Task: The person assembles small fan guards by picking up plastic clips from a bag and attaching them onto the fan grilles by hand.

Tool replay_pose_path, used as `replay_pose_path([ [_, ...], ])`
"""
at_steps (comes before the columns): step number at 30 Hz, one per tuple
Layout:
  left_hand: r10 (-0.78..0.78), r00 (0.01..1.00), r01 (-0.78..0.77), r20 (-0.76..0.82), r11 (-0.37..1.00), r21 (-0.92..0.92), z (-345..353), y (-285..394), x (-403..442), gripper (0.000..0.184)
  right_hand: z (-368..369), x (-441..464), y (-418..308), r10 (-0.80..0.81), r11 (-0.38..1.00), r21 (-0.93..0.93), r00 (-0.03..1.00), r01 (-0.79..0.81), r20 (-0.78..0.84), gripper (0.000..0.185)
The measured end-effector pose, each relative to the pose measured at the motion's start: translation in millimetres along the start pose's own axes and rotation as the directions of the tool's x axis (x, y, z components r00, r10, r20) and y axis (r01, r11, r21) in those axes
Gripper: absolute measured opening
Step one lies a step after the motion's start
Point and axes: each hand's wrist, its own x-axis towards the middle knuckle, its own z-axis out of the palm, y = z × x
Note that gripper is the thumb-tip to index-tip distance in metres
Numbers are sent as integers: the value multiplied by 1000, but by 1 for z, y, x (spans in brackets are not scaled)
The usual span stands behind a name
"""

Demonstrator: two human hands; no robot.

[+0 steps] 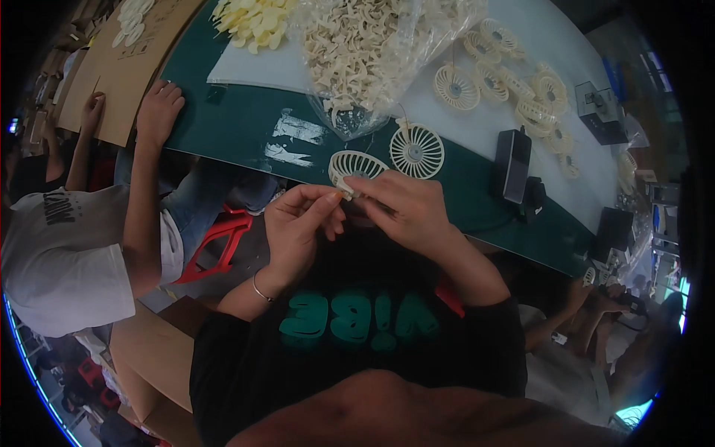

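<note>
My left hand is at the table's front edge, thumb and index finger pinched on a small cream part. My right hand holds a cream fan housing with round slatted sides, its fingers meeting those of my left hand at the housing's lower end. The fingers partly hide the small part and the housing's lower end. Just behind my right hand, a second slatted fan housing lies flat on the green tabletop.
A plastic bag of small cream pieces and yellow pieces lie at the back. Several fan housings are at the right, near a black device. A co-worker's arm rests at the left; another person's hands are far right.
</note>
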Motion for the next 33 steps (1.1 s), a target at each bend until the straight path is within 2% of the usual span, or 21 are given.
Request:
replay_pose_path([
  [6, -5, 1000, 6, -19, 999, 39, -1, 0, -3, 12, -3, -1, 2, 40, 998, 45, 999, -40, 0, 31],
  [8, -3, 1000, 3, -10, 998, 68, -2, -1, -6, 12, -5, -1, 3, 72, 994, 79, 997, -74, 19, 39],
  [13, 31, 999, -36, 31, 982, 188, -1, -6, -12, 10, -3, -3, 5, 33, 997, 77, 999, -31, -16, 37],
  [17, 42, 996, -53, 80, 989, 138, -9, -16, -7, 8, -3, -3, 7, 29, 994, 103, 1000, -29, 1, 35],
  [19, 331, 926, -375, 180, 860, 347, -9, -21, 1, 9, -5, -2, 7, 3, 996, 91, 1000, -3, 2, 35],
  [20, 333, 926, -376, 179, 859, 346, -11, -24, 4, 9, -6, -2, 8, -24, 997, 79, 1000, 24, 4, 35],
  [22, 249, 930, -285, 269, 953, 105, -18, -30, 11, 12, -4, -2, 11, -70, 992, 102, 998, 69, 5, 34],
  [23, 250, 931, -286, 267, 953, 104, -22, -32, 15, 12, -4, -2, 13, -115, 986, 125, 993, 114, 4, 34],
  [25, 260, 885, -287, 385, 958, 12, -28, -37, 24, 11, -6, -3, 12, -118, 985, 127, 993, 114, 29, 33],
  [28, 271, 867, -267, 419, 961, -68, -32, -38, 31, 9, -6, -1, 13, -152, 981, 130, 987, 145, 42, 32],
  [33, 350, 863, -383, 363, 924, 18, -24, -32, 24, 9, -11, 6, 5, -231, 972, 49, 973, 230, 16, 34],
])
